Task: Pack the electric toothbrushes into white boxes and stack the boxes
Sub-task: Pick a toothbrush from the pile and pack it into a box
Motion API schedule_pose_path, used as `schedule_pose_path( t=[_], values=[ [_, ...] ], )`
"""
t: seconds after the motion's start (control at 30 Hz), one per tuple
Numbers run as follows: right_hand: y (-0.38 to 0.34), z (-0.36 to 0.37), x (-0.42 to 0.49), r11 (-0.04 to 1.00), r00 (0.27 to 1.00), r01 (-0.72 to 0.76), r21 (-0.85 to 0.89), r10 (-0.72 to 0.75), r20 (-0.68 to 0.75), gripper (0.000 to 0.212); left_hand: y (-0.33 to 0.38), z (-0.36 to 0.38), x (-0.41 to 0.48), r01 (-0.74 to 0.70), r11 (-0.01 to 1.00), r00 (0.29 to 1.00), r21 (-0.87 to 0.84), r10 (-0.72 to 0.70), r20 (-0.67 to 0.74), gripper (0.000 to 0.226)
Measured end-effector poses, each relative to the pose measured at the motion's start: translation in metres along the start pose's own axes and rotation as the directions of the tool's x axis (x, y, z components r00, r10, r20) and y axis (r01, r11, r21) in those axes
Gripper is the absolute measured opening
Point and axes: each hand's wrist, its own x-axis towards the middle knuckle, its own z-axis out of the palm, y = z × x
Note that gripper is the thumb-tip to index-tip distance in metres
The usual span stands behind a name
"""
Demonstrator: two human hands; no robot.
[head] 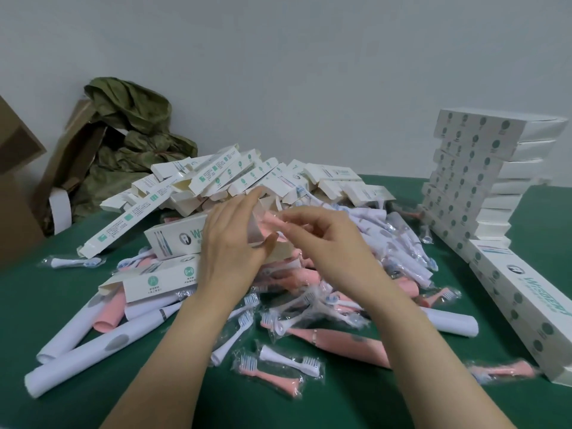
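My left hand (235, 243) grips the open end of a white box (176, 239). The fingers lie over its raised flap and the thumb presses from below. The box lies on its side on top of the pile near the middle of the desk (46, 298), with its mouth turned to my right.

My right hand (325, 239) is curled, and its fingertips pinch a pink toothbrush (272, 221) just at that mouth. Whether the far end is already inside the box I cannot tell, because my left hand covers it and the picture is blurred there.

Below my wrists lies a loose heap of toothbrush handles (102, 345), some white and some pink. Mixed in with them are brush heads (288, 360) in clear sleeves, which spread towards the near edge.

Along the far edge, behind my hands, sits a heap of empty boxes (247, 178), many with their flaps open. Towards the far right corner stands a stack of boxes (473, 181), laid flat one on another, each layer shifted a little from the one below. One more long box (526, 305) lies flat along the right edge, running down to the near right corner.

Past the far left corner, against the wall, a crumpled green bag (133, 140) slumps beside a brown cardboard carton (18, 187).
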Motion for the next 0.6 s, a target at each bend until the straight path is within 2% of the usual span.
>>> schedule_pose_path(
  t=[0.03,0.1,0.17,0.23,0.3,0.37,0.4,0.47,0.53,0.6],
  values=[
    [0.003,0.005,0.002,0.979,0.998,0.032,-0.202,-0.043,-0.049,0.015,0.001,0.000,-0.001,-0.005,1.000,1.000,-0.005,0.005,0.005,0.062],
    [0.008,0.011,0.007,0.866,0.992,0.003,-0.499,-0.064,-0.106,0.018,0.000,0.000,-0.001,-0.025,1.000,0.999,0.001,0.025,0.026,0.062],
    [0.010,0.015,0.011,0.751,0.990,-0.029,-0.660,-0.069,-0.121,0.019,-0.002,0.001,0.000,-0.044,0.999,0.998,0.014,0.043,0.041,0.064],
    [0.007,0.017,0.014,0.717,0.980,0.013,-0.697,-0.148,-0.134,0.016,-0.003,0.000,0.000,-0.075,0.997,0.996,0.014,0.074,0.047,0.063],
    [0.004,0.019,0.017,0.822,0.964,0.067,-0.566,-0.200,-0.176,0.012,-0.003,-0.002,0.000,-0.094,0.996,0.995,0.003,0.094,0.044,0.060],
    [0.002,0.019,0.021,0.939,0.958,0.007,-0.343,-0.105,-0.268,0.011,-0.002,-0.004,0.001,-0.070,0.997,0.997,-0.020,0.071,0.041,0.060],
    [0.002,0.020,0.022,0.965,0.946,-0.056,-0.255,-0.030,-0.323,0.015,0.000,-0.005,0.001,-0.060,0.998,0.997,-0.032,0.061,0.038,0.061],
    [0.003,0.027,0.021,0.973,0.901,-0.139,-0.186,0.046,-0.432,0.022,0.006,-0.005,0.002,-0.067,0.996,0.998,-0.057,0.068,0.018,0.057],
    [0.002,0.036,0.020,0.977,0.879,-0.124,-0.172,0.028,-0.476,0.020,0.010,-0.005,0.001,-0.067,0.994,0.998,-0.087,0.066,-0.012,0.056],
    [0.001,0.041,0.020,0.997,0.894,-0.070,0.021,0.072,-0.441,0.015,0.010,-0.007,0.002,-0.053,0.993,0.999,-0.107,0.051,-0.020,0.059]
  ],
)
